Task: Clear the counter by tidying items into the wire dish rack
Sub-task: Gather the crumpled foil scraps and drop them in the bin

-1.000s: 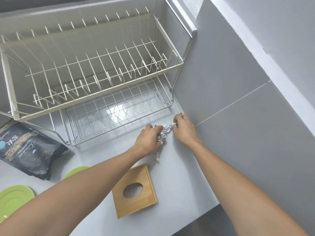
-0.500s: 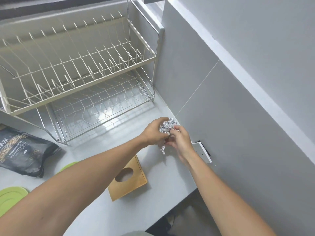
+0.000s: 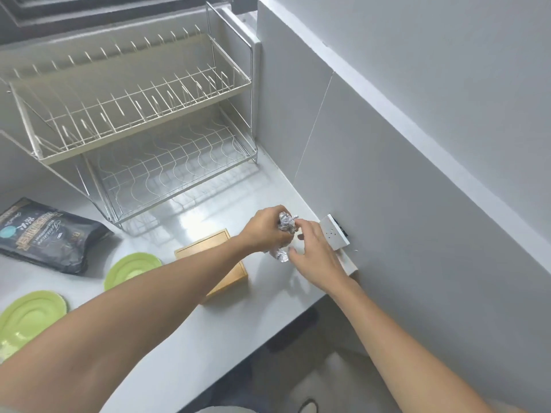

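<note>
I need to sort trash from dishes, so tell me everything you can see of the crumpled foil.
The foil is a shiny silver wad, crinkled all over, looking like thin aluminium. The left hand is closed around it, with one end poking above the fist and another below. The right hand is open beside it. It is held above the counter.

both my forearms bare to the frame edge, no sleeve in view. my left hand [image 3: 264,231] and right hand [image 3: 317,253]: no rings, no watch, no bands at either wrist. fingers [image 3: 307,226] ungloved. nails too small to make out.
</note>
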